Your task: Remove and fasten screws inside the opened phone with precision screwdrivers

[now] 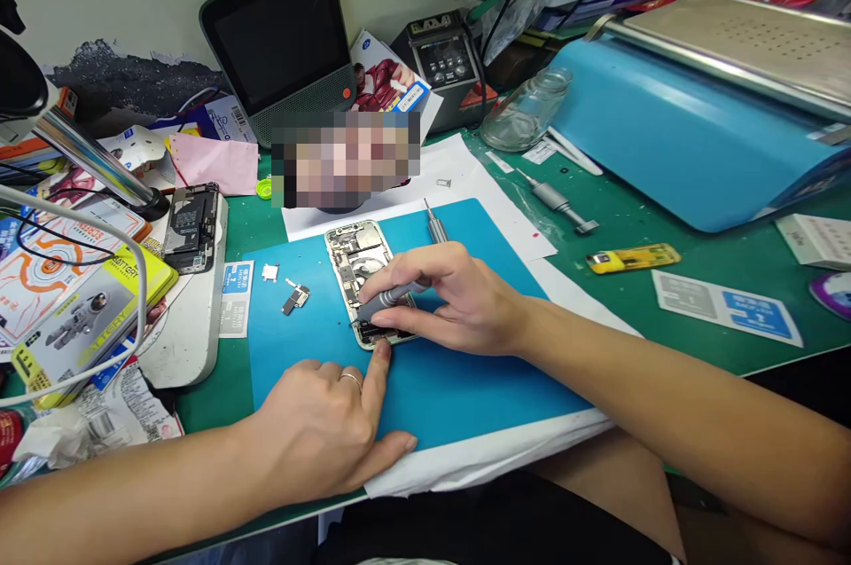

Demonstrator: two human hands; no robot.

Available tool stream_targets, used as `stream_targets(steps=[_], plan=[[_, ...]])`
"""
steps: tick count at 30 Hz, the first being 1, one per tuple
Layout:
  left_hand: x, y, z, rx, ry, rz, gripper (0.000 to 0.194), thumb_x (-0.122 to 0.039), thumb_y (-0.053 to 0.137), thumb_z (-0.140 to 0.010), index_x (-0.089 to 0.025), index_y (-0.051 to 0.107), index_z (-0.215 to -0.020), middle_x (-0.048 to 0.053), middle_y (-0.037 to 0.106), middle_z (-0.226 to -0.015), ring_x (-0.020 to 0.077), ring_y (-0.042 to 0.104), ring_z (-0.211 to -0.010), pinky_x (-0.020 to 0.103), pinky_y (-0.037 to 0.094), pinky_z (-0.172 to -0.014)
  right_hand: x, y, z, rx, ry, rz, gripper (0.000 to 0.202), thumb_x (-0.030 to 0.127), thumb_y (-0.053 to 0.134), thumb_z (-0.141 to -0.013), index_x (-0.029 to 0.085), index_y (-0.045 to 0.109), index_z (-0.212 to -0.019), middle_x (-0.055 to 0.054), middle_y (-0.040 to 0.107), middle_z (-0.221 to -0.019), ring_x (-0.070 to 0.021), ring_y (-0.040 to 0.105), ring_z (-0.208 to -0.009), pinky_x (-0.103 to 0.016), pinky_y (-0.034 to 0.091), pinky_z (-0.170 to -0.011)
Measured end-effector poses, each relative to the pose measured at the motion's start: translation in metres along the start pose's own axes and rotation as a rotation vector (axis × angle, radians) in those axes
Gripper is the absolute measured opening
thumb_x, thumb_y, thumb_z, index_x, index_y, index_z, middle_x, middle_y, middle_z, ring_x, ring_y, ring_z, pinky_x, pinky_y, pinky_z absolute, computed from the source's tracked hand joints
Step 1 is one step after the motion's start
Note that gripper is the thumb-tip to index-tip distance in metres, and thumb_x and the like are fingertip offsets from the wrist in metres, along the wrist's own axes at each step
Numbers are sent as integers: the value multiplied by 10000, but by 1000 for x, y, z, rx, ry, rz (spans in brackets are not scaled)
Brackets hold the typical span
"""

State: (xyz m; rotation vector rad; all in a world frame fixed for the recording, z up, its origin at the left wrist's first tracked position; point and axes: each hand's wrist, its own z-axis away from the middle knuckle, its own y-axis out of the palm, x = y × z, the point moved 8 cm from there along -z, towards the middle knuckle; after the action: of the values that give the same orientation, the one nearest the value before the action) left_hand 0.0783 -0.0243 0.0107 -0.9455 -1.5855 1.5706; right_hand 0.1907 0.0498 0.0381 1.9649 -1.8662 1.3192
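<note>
An opened phone (342,268) with bare inner parts lies on the blue mat (458,396). In my right hand (465,299) is a grey screwdriver (369,308), gripped between thumb and fingers and slanted over the phone's lower part. Its tip is near the lower left edge; I cannot tell whether it touches a screw. My left hand (325,414) holds nothing: the index fingertip rests at the phone's bottom edge, the thumb sticks out over the mat and the other fingers are curled. Left of the phone lie a dark small phone part (296,297) and a silver metal plate (269,272).
Beyond my right hand lies another screwdriver (435,223); a third screwdriver (562,206) and a yellow tool (635,258) lie further right. A glass jar (525,113) leans behind them. A second opened phone (192,228) sits at left, near a yellow battery box (93,317).
</note>
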Motion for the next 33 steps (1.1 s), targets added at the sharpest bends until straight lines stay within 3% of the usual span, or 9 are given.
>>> stream_targets(steps=[7,24,33], plan=[[0,3,0,44,8,10,712,-547,311,-1065,46,481,-1421,66,668,-664,237,669,-561,339,488,-487,1,-2,-2,-14,-2,-1,336,184,716,-911,237,492,-1155,-24,745,-988,-149,755,-865,-245,611,-725],[-1,0,-1,-1,17,-12,711,-522,243,-1078,43,566,-1367,46,636,-621,227,651,-524,353,497,-446,2,-3,-3,-30,5,-8,299,189,723,-913,200,520,-1132,-43,749,-962,-147,749,-835,-244,621,-704],[-1,-3,0,-26,25,-10,712,-516,240,-1079,48,560,-1372,45,638,-614,218,641,-511,352,483,-438,-2,4,-2,23,73,-47,231,209,723,-917,171,590,-1103,-54,735,-965,-143,752,-853,-251,644,-751]])
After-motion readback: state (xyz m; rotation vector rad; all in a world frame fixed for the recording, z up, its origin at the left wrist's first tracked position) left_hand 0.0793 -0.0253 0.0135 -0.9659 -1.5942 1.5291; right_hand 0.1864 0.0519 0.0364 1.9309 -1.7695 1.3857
